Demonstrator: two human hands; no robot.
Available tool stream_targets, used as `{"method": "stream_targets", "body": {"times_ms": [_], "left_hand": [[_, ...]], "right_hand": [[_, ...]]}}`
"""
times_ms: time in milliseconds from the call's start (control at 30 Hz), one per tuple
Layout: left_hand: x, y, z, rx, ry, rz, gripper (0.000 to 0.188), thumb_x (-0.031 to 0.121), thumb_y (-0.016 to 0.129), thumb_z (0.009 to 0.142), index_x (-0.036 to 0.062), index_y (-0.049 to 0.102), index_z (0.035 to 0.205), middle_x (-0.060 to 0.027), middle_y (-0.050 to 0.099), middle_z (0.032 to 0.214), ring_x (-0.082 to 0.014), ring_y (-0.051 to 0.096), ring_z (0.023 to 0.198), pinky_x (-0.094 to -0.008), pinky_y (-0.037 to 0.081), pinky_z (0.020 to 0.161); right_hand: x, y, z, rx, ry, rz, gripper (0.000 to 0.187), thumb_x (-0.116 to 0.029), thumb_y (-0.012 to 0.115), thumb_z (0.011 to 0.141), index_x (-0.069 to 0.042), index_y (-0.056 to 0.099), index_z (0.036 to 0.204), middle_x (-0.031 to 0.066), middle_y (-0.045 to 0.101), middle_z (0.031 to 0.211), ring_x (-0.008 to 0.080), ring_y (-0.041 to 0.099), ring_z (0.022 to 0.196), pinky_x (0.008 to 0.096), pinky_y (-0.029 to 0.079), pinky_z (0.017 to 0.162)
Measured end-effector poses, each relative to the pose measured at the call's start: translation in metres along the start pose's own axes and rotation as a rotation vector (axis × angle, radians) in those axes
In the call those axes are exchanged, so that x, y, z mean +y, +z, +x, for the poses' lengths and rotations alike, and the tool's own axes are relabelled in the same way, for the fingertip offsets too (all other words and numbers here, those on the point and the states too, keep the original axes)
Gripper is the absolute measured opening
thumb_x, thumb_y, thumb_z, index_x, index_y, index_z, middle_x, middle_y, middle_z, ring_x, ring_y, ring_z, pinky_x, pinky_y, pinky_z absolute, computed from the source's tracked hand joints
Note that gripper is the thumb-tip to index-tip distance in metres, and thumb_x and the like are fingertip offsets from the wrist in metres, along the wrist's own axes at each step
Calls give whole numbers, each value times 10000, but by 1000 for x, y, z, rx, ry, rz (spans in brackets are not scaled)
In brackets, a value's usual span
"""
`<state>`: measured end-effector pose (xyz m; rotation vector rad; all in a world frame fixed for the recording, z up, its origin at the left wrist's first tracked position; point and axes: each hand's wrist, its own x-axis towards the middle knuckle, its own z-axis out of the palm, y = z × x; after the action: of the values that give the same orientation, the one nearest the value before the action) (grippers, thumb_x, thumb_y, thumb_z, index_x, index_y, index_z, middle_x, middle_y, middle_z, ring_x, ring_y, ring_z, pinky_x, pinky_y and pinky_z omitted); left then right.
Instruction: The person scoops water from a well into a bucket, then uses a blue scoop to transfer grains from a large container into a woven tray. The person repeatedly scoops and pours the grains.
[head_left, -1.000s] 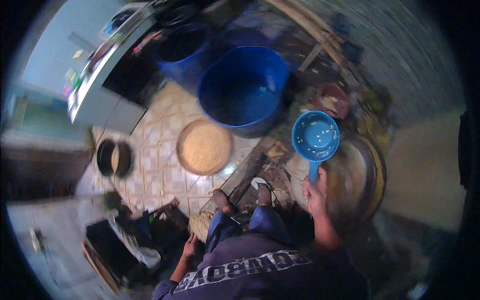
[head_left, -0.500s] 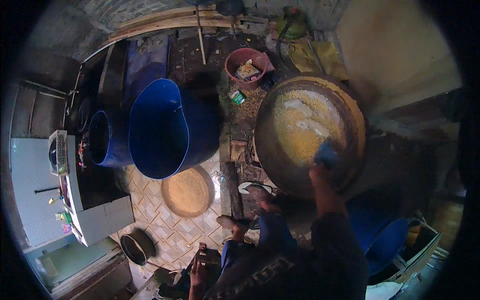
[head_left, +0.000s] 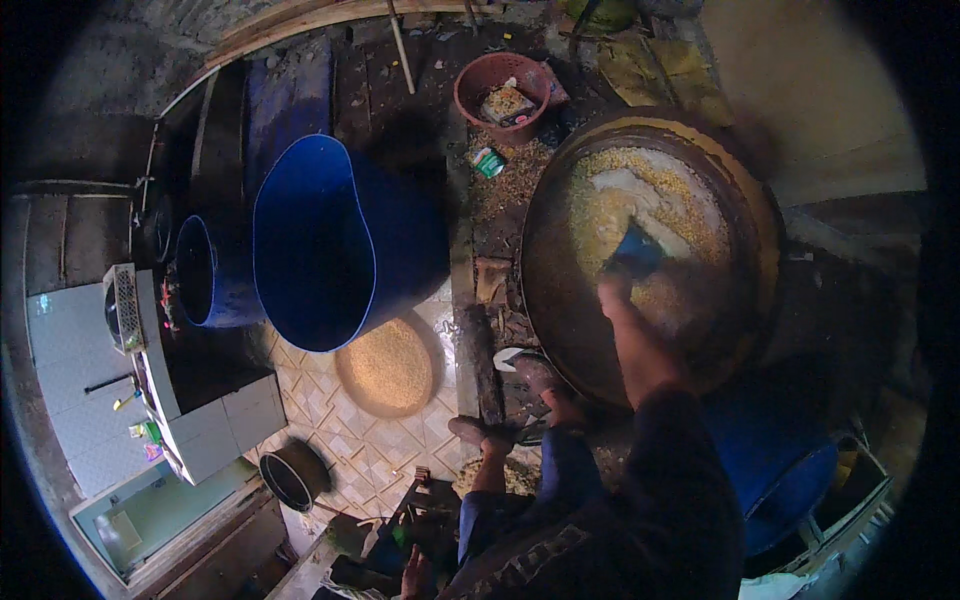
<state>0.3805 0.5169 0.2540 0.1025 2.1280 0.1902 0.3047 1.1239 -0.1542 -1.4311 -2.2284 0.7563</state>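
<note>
My right hand (head_left: 612,288) reaches out over a very large round pan (head_left: 560,290) and grips a blue scoop (head_left: 636,250). The scoop is dipped into the yellow grain (head_left: 690,215) that fills the pan. My left hand (head_left: 412,575) is low at the bottom edge, beside my knee, resting near dark things on the floor; whether it holds anything is unclear. My feet in sandals (head_left: 520,365) stand at the pan's near rim.
A big blue barrel (head_left: 320,240) and a smaller blue drum (head_left: 205,270) stand to the left. A flat round tray of grain (head_left: 388,365) lies on the tiled floor. A red bucket (head_left: 500,95) sits beyond the pan, a black pot (head_left: 288,480) lower left, a white counter (head_left: 190,420) far left.
My head has turned right, from the barrel to the pan. The blue scoop, held up in the air a second ago, has gone down into the grain in the pan.
</note>
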Motion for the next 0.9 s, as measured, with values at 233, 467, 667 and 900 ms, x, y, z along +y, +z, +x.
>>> {"method": "stream_targets", "body": {"times_ms": [233, 467, 667, 900], "left_hand": [[10, 8, -6, -25, -114, -66, 512, 170, 475, 895, 95, 301, 1371, -214, 467, 1264, -333, 568, 930, -365, 495, 726], [-13, 5, 2, 115, 305, 116, 588, 172, 522, 853, 95, 279, 1383, -234, 419, 1294, -362, 565, 952, -406, 490, 757], [-6, 1, 12, 95, 97, -141, 566, 208, 519, 854, 77, 305, 1362, -192, 435, 1223, -316, 546, 933, -380, 479, 744], [-24, 11, 13, 147, 91, -234, 545, 272, 502, 873, 60, 327, 1344, -138, 489, 1097, -245, 534, 871, -335, 461, 720]], "right_hand": [[-69, 3, -10, -486, 641, 607, 349, -129, 554, 808, -182, 471, 1143, 15, 504, 727, 145, 443, 524, 284, 330, 411], [-93, -83, -5, -853, 1008, 1148, 200, -156, 573, 839, -205, 478, 1007, -25, 467, 684, 70, 369, 465, 223, 248, 372], [-122, -154, -36, -823, 967, 1360, 160, -159, 559, 865, -151, 525, 1021, -22, 464, 684, 56, 354, 459, 200, 261, 400], [-149, -222, -63, -800, 897, 1438, 177, -155, 563, 861, -155, 500, 1027, -17, 465, 704, 57, 355, 458, 202, 274, 395]]}}
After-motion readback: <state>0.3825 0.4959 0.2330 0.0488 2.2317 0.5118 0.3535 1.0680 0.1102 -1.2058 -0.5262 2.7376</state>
